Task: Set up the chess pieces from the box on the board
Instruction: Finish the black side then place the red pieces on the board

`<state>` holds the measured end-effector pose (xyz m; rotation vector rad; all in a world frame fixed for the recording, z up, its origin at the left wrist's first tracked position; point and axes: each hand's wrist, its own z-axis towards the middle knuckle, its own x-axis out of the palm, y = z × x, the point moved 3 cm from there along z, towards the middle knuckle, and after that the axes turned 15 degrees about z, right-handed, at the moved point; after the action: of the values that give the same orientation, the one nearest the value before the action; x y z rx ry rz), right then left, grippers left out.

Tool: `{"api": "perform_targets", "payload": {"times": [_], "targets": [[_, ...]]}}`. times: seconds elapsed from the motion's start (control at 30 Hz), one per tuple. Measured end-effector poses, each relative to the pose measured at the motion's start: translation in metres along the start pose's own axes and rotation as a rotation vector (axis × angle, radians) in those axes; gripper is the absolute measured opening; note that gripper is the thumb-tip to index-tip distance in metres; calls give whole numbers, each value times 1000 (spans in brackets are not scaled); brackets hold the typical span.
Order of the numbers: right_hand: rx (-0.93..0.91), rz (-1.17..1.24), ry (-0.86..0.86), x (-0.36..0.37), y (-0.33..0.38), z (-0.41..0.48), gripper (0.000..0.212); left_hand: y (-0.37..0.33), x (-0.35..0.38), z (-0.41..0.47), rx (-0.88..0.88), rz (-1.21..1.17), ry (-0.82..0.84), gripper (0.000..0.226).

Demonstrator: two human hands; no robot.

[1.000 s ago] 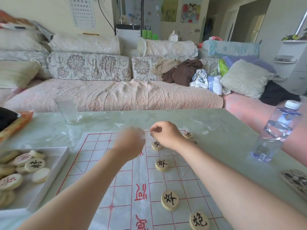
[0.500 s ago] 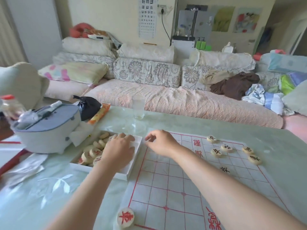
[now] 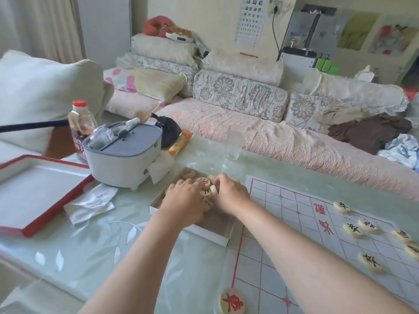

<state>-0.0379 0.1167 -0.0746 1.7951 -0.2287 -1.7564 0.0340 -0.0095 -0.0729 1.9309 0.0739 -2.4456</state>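
A shallow white box (image 3: 205,234) lies on the table just left of the board, with several round pale chess pieces (image 3: 188,174) in it. Both hands are inside it. My left hand (image 3: 184,199) lies fingers-down on the pieces. My right hand (image 3: 231,194) pinches a pale piece (image 3: 213,189) that stands on its edge between the two hands. The board (image 3: 292,225) is a white sheet with a red grid. Several black-lettered pieces (image 3: 351,230) sit on its far right part. One red-lettered piece (image 3: 232,303) lies at its near left corner.
A grey-lidded white container (image 3: 124,159) stands behind the box, with a red-capped bottle (image 3: 80,123) further back. A red-edged white tray (image 3: 45,214) and crumpled tissue (image 3: 90,203) lie to the left. A drinking glass (image 3: 235,142) stands near the far table edge, before the sofa (image 3: 272,137).
My view has swung left. Both hands left the far middle of the board and moved left into the box, where the right hand now pinches a piece.
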Motion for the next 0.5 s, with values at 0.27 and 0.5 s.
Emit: {"api": "perform_targets", "payload": {"times": [0.27, 0.5], "targets": [[-19, 228, -101, -13, -8, -1, 14, -3, 2, 9, -28, -68, -7, 40], [-130, 490, -141, -35, 2, -17, 16, -18, -12, 16, -140, -471, -18, 33]]}}
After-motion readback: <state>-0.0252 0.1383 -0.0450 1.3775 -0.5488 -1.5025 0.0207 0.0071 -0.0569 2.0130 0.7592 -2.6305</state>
